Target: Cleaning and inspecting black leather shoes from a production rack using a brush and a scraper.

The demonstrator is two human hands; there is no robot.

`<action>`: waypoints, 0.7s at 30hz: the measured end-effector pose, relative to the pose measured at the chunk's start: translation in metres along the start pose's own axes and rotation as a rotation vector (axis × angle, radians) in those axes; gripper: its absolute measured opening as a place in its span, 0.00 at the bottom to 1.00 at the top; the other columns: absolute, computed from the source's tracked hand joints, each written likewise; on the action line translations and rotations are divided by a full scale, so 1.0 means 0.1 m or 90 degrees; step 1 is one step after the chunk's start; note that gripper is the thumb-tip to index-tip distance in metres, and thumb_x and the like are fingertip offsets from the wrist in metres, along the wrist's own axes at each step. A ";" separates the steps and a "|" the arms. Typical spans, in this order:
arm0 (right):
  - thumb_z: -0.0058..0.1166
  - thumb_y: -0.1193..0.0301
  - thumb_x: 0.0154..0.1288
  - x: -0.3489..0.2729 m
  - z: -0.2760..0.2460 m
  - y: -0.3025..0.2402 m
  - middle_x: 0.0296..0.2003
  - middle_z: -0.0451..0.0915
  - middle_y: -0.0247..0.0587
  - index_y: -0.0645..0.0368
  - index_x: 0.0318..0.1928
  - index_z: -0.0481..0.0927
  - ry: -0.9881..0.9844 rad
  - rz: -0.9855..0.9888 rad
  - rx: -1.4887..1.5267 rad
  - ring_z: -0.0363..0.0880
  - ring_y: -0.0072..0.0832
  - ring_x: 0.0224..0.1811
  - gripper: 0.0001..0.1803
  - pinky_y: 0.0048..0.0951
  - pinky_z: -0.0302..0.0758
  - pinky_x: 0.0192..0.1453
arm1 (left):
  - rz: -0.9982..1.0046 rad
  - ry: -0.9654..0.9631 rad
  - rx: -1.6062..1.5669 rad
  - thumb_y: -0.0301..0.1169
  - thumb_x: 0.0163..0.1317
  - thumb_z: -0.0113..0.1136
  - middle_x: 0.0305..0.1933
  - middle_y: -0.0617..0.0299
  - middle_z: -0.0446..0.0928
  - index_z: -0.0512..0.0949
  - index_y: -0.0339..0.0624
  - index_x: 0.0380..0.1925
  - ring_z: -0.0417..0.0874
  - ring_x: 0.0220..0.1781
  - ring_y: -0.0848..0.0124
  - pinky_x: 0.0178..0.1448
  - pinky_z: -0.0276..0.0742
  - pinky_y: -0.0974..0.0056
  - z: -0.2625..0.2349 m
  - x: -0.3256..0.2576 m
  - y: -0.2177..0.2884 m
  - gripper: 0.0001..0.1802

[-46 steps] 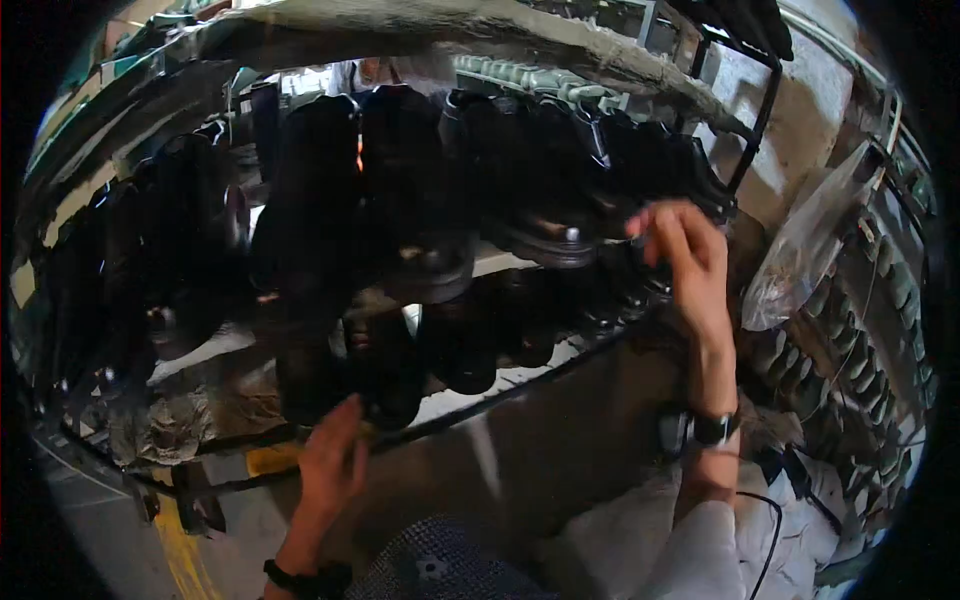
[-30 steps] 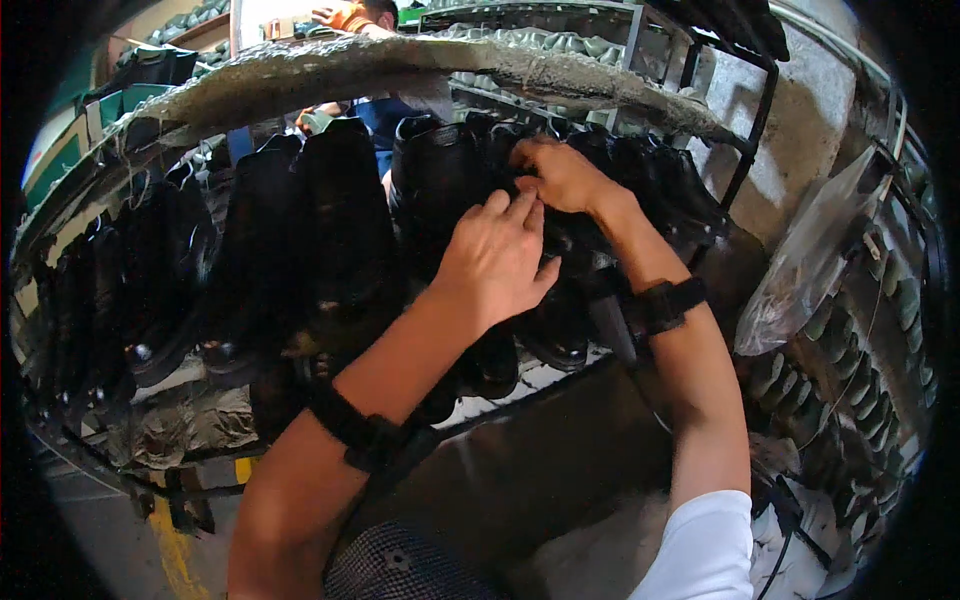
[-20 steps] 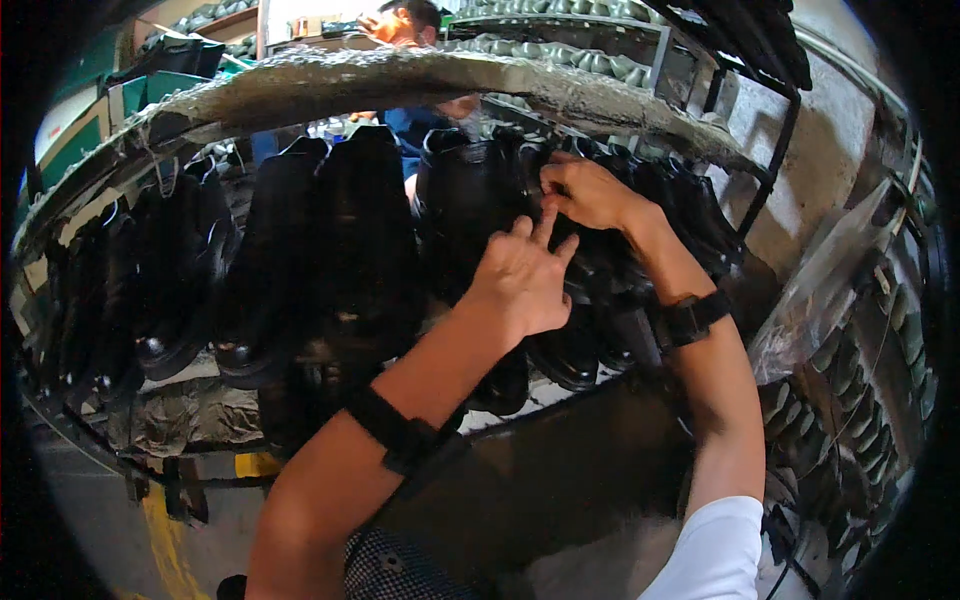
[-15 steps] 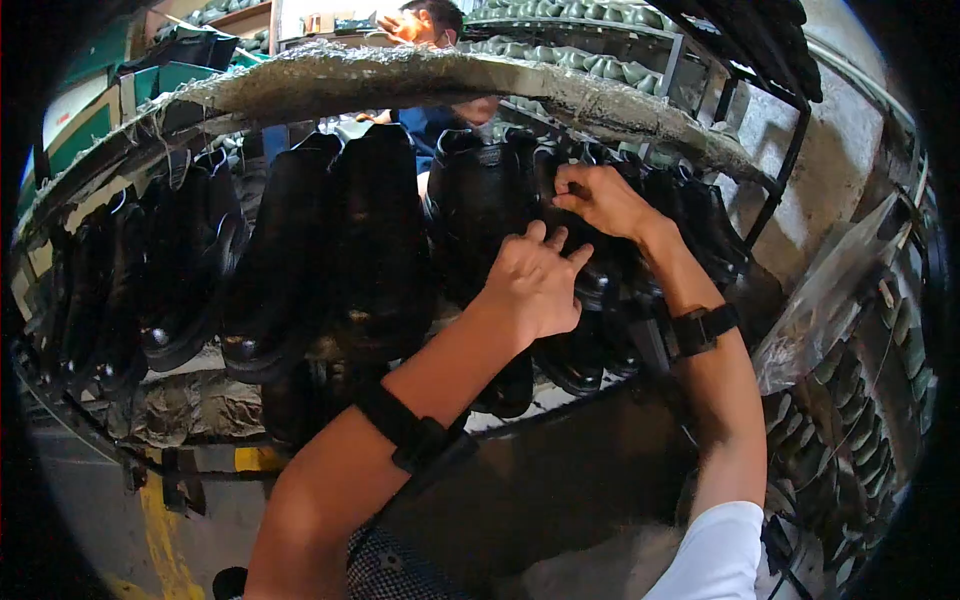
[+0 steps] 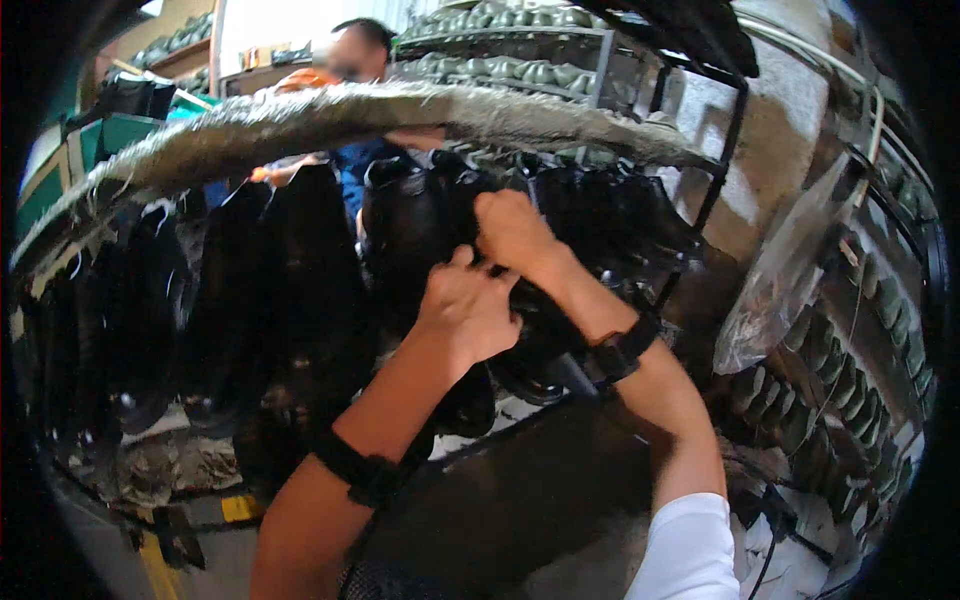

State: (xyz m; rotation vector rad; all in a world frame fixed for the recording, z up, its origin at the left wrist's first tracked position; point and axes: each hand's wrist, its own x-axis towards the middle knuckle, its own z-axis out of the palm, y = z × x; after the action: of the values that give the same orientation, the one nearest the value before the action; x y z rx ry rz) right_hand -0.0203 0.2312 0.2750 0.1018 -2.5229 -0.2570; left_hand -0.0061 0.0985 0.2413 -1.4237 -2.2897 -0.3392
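Observation:
A row of black leather shoes (image 5: 320, 240) hangs toe-down along a rack in front of me. My right hand (image 5: 512, 232) is closed in a fist-like pinch against one black shoe (image 5: 462, 185) right of the middle; what its fingers hold is hidden. Just below and to the left, my left hand (image 5: 465, 305) lies against the same dark shoes, back of the hand up, fingers stretched forward and somewhat apart. Its fingertips come close to the right wrist. Shadow and blur hide the shoe's details there.
A thick, pale fibrous beam (image 5: 330, 105) curves above the shoes. Behind it, a co-worker in dark blue (image 5: 360, 170) is near shelves of grey-green shoe lasts (image 5: 490, 70). At right, a clear plastic sheet (image 5: 775, 275) hangs beside more racked lasts (image 5: 790, 415).
The whole view has shifted, so shoes and hands appear farther left. My hands have come closer together, the right fist now nearly over the left fingertips. The co-worker's raised hand has come down.

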 end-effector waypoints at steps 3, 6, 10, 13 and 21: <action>0.51 0.75 0.42 0.05 0.00 0.05 0.29 0.76 0.56 0.66 0.26 0.75 -0.014 0.092 0.054 0.75 0.48 0.37 0.08 0.41 0.73 0.41 | 0.015 0.055 -0.002 0.42 0.43 0.57 0.47 0.60 0.74 0.72 0.49 0.49 0.71 0.44 0.59 0.48 0.71 0.60 0.09 -0.02 -0.03 0.28; 0.52 0.76 0.39 0.05 0.05 0.24 0.25 0.77 0.55 0.66 0.23 0.76 -0.018 0.048 0.147 0.76 0.46 0.31 0.07 0.37 0.73 0.37 | 0.017 0.055 -0.008 0.42 0.43 0.58 0.48 0.60 0.73 0.71 0.50 0.51 0.71 0.44 0.60 0.47 0.71 0.61 0.07 -0.01 0.00 0.30; 0.52 0.77 0.41 -0.08 0.04 0.22 0.20 0.77 0.41 0.64 0.24 0.79 -0.096 0.030 0.458 0.76 0.27 0.24 0.06 0.29 0.71 0.28 | 0.011 0.066 0.015 0.42 0.43 0.58 0.49 0.61 0.73 0.71 0.50 0.50 0.71 0.43 0.60 0.47 0.71 0.63 0.07 -0.01 -0.01 0.29; 0.56 0.77 0.49 -0.21 -0.05 0.36 0.20 0.75 0.37 0.65 0.26 0.78 -0.053 0.109 0.587 0.72 0.19 0.25 0.04 0.25 0.70 0.25 | 0.018 0.079 0.012 0.42 0.43 0.58 0.49 0.61 0.73 0.72 0.50 0.50 0.71 0.43 0.60 0.47 0.71 0.63 0.09 -0.01 -0.03 0.29; 0.51 0.75 0.58 -0.08 0.17 0.26 0.26 0.77 0.38 0.66 0.30 0.74 -0.011 0.024 0.618 0.74 0.21 0.31 0.05 0.23 0.69 0.36 | 0.051 0.135 0.021 0.42 0.42 0.59 0.49 0.61 0.73 0.72 0.51 0.48 0.72 0.41 0.60 0.45 0.72 0.63 0.18 -0.01 -0.06 0.28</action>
State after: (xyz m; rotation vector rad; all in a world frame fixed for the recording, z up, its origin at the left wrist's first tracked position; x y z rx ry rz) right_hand -0.0239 0.2607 0.2626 0.4226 -2.4299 0.9920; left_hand -0.0156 0.1024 0.2253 -1.3876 -2.0542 -0.4048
